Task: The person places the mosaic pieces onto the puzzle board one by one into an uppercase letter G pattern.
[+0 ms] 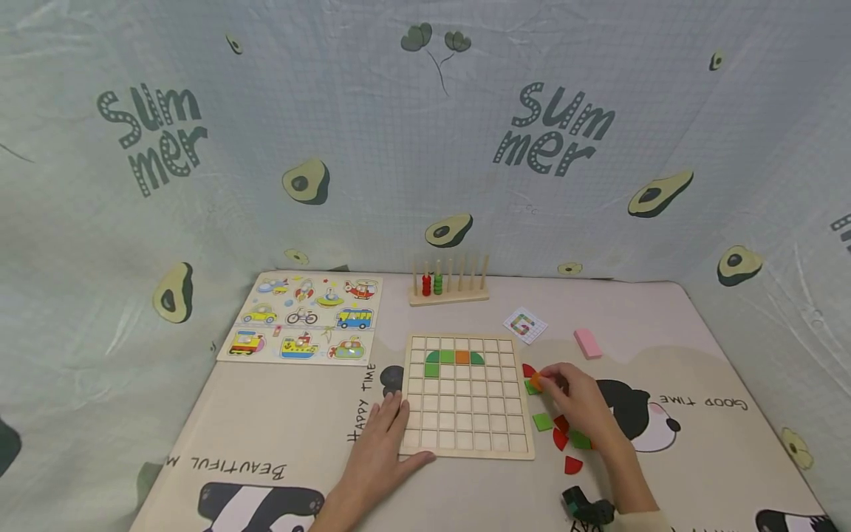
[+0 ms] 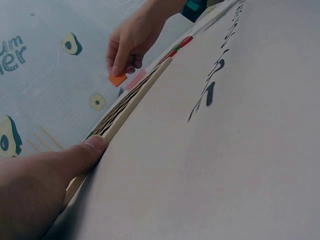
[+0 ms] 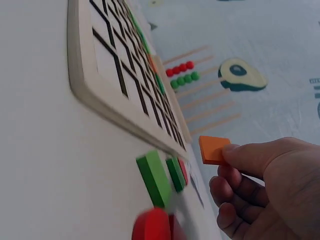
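Observation:
My right hand (image 1: 580,399) pinches an orange square tile (image 3: 212,149) between thumb and fingertips, held up off the table just right of the wooden grid board (image 1: 473,423). Along the board's left side my left hand (image 1: 374,457) lies with extended fingers, its thumb (image 2: 95,143) on the near frame edge. An arc of green pieces (image 1: 447,357) and one orange square (image 1: 462,357) fills cells in the board's upper rows. Loose green squares (image 1: 542,422) and red quarter-round pieces (image 1: 573,465) lie beside and below my right hand.
A pattern card (image 1: 525,325) and a pink block (image 1: 588,344) lie behind the right hand. Farther back stands a peg rack (image 1: 449,297) with red and green beads. A vehicle picture puzzle (image 1: 302,318) is at back left, and a dark green object (image 1: 588,507) at front right.

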The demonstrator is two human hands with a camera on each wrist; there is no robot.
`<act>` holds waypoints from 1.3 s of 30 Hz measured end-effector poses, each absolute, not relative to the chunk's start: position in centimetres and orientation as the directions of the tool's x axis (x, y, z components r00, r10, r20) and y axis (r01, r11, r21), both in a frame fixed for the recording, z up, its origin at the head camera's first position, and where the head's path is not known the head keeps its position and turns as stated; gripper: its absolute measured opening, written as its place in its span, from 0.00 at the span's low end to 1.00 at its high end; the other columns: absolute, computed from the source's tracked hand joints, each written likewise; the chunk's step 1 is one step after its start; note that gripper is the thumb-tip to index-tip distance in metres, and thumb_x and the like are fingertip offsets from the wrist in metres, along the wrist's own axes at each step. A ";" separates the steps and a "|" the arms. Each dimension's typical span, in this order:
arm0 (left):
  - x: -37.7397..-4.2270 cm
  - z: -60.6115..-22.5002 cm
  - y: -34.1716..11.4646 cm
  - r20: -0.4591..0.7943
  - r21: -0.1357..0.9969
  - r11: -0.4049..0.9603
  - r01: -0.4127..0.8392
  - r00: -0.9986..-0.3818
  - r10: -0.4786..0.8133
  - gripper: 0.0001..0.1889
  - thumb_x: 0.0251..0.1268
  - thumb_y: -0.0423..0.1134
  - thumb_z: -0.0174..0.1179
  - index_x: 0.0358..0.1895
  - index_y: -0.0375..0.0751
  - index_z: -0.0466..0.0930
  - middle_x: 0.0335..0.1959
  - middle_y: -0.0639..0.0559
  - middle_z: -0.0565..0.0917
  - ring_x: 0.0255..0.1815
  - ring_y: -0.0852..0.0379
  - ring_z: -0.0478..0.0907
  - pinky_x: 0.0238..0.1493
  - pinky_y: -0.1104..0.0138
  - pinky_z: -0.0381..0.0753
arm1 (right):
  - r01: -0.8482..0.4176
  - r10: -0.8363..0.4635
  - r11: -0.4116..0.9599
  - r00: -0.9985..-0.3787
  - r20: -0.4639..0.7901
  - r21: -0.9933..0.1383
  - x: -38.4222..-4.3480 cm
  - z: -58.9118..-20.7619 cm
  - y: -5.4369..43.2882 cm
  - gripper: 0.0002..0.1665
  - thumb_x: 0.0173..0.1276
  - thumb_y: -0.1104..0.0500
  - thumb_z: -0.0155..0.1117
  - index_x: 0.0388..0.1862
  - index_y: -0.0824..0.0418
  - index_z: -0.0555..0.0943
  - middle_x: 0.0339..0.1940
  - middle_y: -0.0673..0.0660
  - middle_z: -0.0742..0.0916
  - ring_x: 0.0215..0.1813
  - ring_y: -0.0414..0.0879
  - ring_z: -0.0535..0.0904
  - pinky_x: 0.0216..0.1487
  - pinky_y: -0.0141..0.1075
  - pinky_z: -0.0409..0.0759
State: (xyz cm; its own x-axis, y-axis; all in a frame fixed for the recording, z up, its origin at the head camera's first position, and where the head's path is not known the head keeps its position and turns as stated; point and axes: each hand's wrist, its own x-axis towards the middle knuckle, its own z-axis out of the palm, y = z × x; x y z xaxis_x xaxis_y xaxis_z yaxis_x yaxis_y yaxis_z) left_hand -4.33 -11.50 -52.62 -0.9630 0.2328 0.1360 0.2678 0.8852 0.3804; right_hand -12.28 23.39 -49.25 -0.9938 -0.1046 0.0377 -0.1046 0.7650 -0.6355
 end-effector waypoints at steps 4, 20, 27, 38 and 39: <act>-4.3 -52.6 -11.5 0.133 0.383 0.885 0.265 -0.964 0.231 0.50 0.56 0.71 0.62 0.71 0.34 0.69 0.75 0.40 0.68 0.79 0.43 0.62 0.82 0.51 0.60 | -0.132 -0.136 0.749 -0.990 0.044 -0.649 -12.8 -49.2 21.8 0.12 0.71 0.59 0.65 0.50 0.63 0.82 0.39 0.53 0.85 0.37 0.42 0.75 0.35 0.26 0.78; -4.3 -52.5 -11.6 0.142 0.400 0.876 0.270 -0.962 0.231 0.50 0.56 0.72 0.61 0.71 0.34 0.70 0.75 0.39 0.69 0.79 0.43 0.62 0.81 0.51 0.61 | -0.247 -0.250 0.684 -0.963 0.098 -0.686 -14.0 -49.8 16.6 0.08 0.70 0.62 0.65 0.46 0.61 0.83 0.38 0.51 0.85 0.36 0.40 0.75 0.36 0.27 0.79; -4.3 -52.6 -11.6 0.150 0.392 0.880 0.269 -0.962 0.227 0.50 0.56 0.72 0.62 0.70 0.34 0.70 0.75 0.40 0.69 0.78 0.43 0.63 0.81 0.51 0.61 | -0.303 -0.312 0.642 -0.942 0.121 -0.704 -14.6 -49.7 14.7 0.08 0.68 0.64 0.67 0.45 0.60 0.84 0.35 0.49 0.84 0.35 0.38 0.74 0.36 0.26 0.79; -4.4 -52.5 -11.5 0.161 0.386 0.879 0.279 -0.959 0.233 0.49 0.56 0.72 0.62 0.70 0.33 0.71 0.74 0.39 0.70 0.78 0.43 0.64 0.80 0.50 0.63 | -0.367 -0.396 0.629 -0.910 0.124 -0.685 -15.2 -49.8 11.7 0.07 0.69 0.61 0.66 0.45 0.59 0.85 0.35 0.48 0.84 0.36 0.36 0.75 0.36 0.27 0.80; -4.4 -52.5 -11.5 0.151 0.391 0.878 0.275 -0.961 0.233 0.50 0.56 0.72 0.61 0.70 0.34 0.71 0.74 0.39 0.69 0.78 0.43 0.63 0.80 0.50 0.62 | -0.370 -0.400 0.628 -0.908 0.124 -0.684 -15.2 -49.8 11.5 0.07 0.70 0.61 0.66 0.45 0.59 0.85 0.35 0.48 0.84 0.36 0.36 0.75 0.36 0.26 0.80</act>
State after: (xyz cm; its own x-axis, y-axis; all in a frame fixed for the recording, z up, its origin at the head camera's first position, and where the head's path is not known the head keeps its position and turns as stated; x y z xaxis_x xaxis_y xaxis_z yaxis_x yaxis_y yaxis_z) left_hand -4.36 -11.50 -52.49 -0.9605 0.2335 0.1512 0.2750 0.8784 0.3909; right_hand -15.20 11.47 -49.81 -0.9080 -0.4002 0.1241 -0.3704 0.6284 -0.6840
